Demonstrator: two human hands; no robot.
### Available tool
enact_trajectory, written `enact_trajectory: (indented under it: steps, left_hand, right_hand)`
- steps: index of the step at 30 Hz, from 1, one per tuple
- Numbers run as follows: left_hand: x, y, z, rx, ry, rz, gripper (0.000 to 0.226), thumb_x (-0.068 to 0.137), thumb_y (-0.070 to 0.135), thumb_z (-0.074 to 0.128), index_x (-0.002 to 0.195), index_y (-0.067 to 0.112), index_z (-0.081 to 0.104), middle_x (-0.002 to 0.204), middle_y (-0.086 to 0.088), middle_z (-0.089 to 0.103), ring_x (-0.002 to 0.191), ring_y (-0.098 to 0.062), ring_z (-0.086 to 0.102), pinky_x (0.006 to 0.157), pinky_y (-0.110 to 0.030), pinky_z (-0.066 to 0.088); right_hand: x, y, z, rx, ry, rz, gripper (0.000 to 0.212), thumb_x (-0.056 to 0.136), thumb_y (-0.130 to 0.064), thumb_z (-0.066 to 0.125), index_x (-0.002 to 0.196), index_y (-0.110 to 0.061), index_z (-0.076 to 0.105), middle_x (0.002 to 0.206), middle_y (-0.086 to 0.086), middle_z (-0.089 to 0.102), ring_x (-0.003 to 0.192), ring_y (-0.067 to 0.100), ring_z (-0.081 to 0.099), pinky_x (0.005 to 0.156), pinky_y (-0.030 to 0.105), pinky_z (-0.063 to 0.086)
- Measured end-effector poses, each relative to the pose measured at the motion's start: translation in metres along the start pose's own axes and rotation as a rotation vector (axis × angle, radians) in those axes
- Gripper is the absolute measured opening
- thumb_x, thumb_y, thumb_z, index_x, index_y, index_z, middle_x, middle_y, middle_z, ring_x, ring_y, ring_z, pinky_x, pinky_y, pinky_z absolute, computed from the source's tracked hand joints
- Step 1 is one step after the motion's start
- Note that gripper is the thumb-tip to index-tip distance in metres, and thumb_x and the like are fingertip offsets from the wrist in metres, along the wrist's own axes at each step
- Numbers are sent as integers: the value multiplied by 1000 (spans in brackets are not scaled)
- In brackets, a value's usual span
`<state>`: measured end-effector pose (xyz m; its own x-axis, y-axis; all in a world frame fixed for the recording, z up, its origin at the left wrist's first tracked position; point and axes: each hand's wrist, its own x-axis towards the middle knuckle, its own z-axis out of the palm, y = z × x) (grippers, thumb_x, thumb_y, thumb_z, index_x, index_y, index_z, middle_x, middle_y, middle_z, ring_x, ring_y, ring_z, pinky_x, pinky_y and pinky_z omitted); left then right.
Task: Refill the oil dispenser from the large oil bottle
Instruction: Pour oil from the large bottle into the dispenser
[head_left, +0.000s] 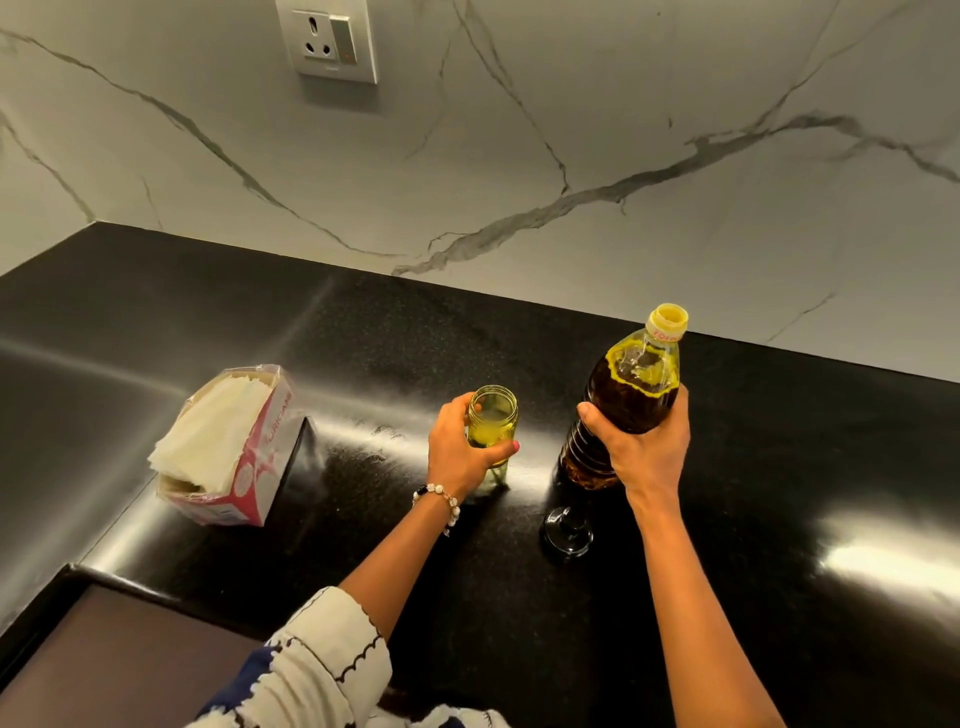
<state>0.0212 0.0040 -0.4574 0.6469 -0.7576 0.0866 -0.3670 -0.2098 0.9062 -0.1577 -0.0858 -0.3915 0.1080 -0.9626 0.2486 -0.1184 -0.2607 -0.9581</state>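
Note:
A small open glass oil dispenser (493, 418) stands on the black counter (363, 364), with a little yellow oil inside and no lid on it. My left hand (462, 452) grips it round its side. To its right is the large plastic oil bottle (626, 395), full of dark yellow oil and closed with a yellow cap. My right hand (647, 447) grips the bottle round its middle, and the bottle leans a little to the right. The dispenser's dark lid (569, 530) lies on the counter just in front of the bottle.
An open pack of white paper napkins (228, 447) lies at the left of the counter. A marble wall with a socket (327, 41) rises behind. A brown recessed surface (119, 660) sits at the near left edge.

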Motion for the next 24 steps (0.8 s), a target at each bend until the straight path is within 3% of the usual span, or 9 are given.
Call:
enact_trajectory:
  steps: [11,19,22,24]
  left_hand:
    - [-1,3,3,-9,9,-20,72,60,25,91,120,19,51,106,5,63,98,-15,64,87,-33,55]
    - [-3,3,-3,6,48,4,73,59,27,92,120,16,54,107,1,66,96,-16,64,87,-34,55]
    - [-1,6,-7,0,41,18,73,59,27,92,121,15,55,108,0,67,97,-16,64,87,-32,54]
    - [0,9,-10,-14,47,36,72,59,27,92,121,15,56,108,0,67,97,-14,63,87,-30,54]
  right_hand:
    - [7,-6,2,-37,0,-121,78,57,-13,90,122,-17,46,109,-19,54,100,-15,54,80,3,43]
    - [17,-15,3,-173,-89,-216,79,54,-13,90,119,-17,45,109,-8,56,96,-16,53,80,1,41]
    - [20,-19,2,-265,-130,-279,81,53,-16,90,121,-14,45,109,-8,55,93,-7,56,80,3,41]
    - [22,-21,1,-348,-165,-322,83,53,-22,90,122,-15,45,110,-5,57,96,7,57,82,12,43]
